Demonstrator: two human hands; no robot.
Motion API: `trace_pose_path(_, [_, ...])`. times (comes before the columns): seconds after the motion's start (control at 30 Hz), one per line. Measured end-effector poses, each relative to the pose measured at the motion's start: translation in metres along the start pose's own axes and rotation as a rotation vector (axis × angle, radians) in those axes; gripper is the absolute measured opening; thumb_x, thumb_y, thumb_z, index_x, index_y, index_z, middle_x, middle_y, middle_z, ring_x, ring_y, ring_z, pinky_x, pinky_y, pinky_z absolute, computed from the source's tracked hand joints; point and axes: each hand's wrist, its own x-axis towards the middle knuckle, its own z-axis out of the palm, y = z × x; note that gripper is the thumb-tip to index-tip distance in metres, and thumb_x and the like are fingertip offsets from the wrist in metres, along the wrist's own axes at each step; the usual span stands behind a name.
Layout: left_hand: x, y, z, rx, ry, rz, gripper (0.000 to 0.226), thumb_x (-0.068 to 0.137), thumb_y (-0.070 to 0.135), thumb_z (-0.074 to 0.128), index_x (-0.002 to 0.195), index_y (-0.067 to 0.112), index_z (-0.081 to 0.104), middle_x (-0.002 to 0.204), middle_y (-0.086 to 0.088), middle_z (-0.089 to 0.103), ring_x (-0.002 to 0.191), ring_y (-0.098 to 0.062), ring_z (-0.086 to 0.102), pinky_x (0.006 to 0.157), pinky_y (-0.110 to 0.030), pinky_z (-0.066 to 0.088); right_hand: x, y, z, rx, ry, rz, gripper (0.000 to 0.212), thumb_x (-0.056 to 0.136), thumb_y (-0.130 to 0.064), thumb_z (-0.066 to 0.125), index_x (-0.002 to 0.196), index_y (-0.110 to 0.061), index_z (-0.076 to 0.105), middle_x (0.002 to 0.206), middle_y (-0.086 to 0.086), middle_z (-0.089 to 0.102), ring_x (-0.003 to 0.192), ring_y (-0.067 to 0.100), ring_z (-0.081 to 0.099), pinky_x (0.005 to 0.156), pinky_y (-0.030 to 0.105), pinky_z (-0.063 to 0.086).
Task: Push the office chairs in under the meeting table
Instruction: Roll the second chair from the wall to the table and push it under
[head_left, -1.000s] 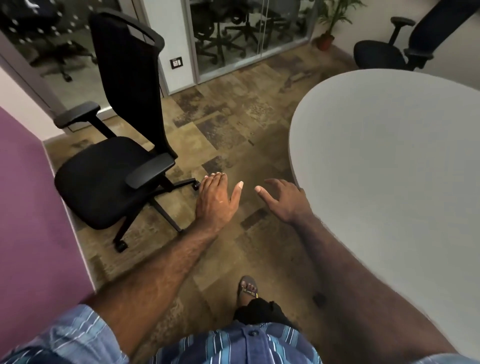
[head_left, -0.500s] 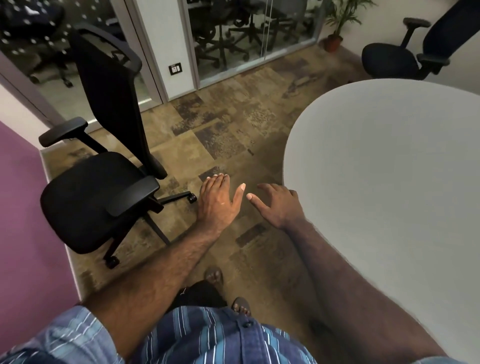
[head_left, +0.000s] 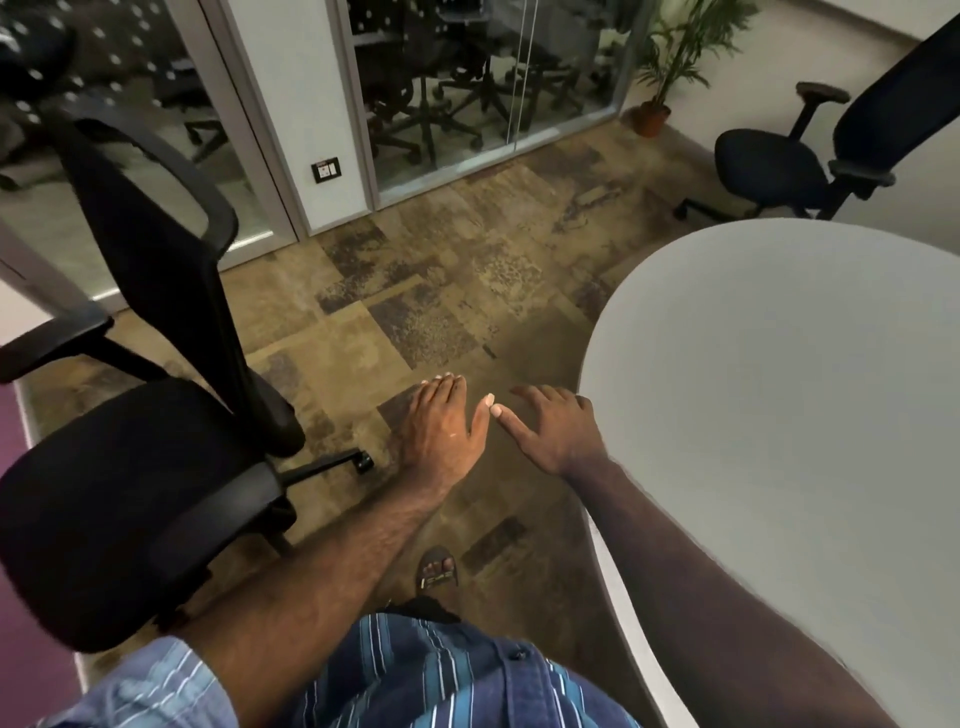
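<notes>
A black office chair (head_left: 119, 499) stands at my left, seat facing me, its tall back (head_left: 150, 249) on the far side, well apart from the table. The grey rounded meeting table (head_left: 779, 415) fills the right. A second dark chair (head_left: 774, 166) stands beyond the table's far edge at the upper right. My left hand (head_left: 441, 431) and my right hand (head_left: 556, 426) hover over the floor between the near chair and the table, palms down, fingers spread, thumbs almost touching. Neither hand holds or touches anything.
Patterned brown carpet tiles (head_left: 426, 291) cover the floor. A purple wall (head_left: 26, 597) runs close behind the near chair on the left. Glass partitions (head_left: 467, 93) with more chairs behind them close the far side. A potted plant (head_left: 660, 78) stands in the far corner.
I have stepped forward, so the near chair now sits closer and lower left in view. My thumbs have drawn nearer together. The chair itself seems unmoved.
</notes>
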Motion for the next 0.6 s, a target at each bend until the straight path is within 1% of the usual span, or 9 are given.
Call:
trace_pose_path(0.13, [0.053,-0.015,0.006,0.01,0.017,0.029,0.052,0.104,0.037,0.067,0.125,-0.01,0.072,0.128,-0.028,0.073,0.125,-0.042,0.068,0.114,-0.054,0.047,0.054,-0.007,-0.011,-0.044,-0.007,0.006,0.093,0.095,-0.092,0.011,0.15,-0.033,0.059,0.155,0.002,0.061,0.146,0.031,0.05,0.118,0.053,0.035])
trace_pose_path(0.3, [0.109,-0.032,0.009,0.01,-0.03,0.001,0.055,0.106,0.04,0.064,0.129,-0.01,0.07,0.132,-0.028,0.071,0.128,-0.042,0.065,0.116,-0.053,0.045,0.111,-0.011,-0.021,-0.07,-0.006,0.006,0.1,0.092,-0.095,0.004,0.15,-0.034,0.059,0.155,0.002,0.061,0.147,0.03,0.049,0.119,0.053,0.034])
trace_pose_path(0.47, [0.161,-0.046,0.017,0.038,-0.061,-0.004,0.056,0.108,0.041,0.06,0.131,-0.01,0.069,0.134,-0.027,0.07,0.13,-0.04,0.064,0.118,-0.051,0.043,0.167,-0.011,-0.024,-0.06,0.0,-0.01,0.088,0.099,-0.089,0.016,0.151,-0.032,0.059,0.151,0.003,0.063,0.145,0.03,0.05,0.118,0.054,0.035])
trace_pose_path(0.6, [0.208,-0.052,0.028,0.047,-0.069,-0.043,0.056,0.11,0.041,0.056,0.134,-0.009,0.068,0.137,-0.026,0.069,0.134,-0.039,0.062,0.12,-0.051,0.041,0.22,-0.006,-0.026,-0.045,-0.013,-0.039,0.088,0.098,-0.09,0.016,0.15,-0.032,0.058,0.151,0.002,0.063,0.143,0.03,0.051,0.117,0.054,0.034])
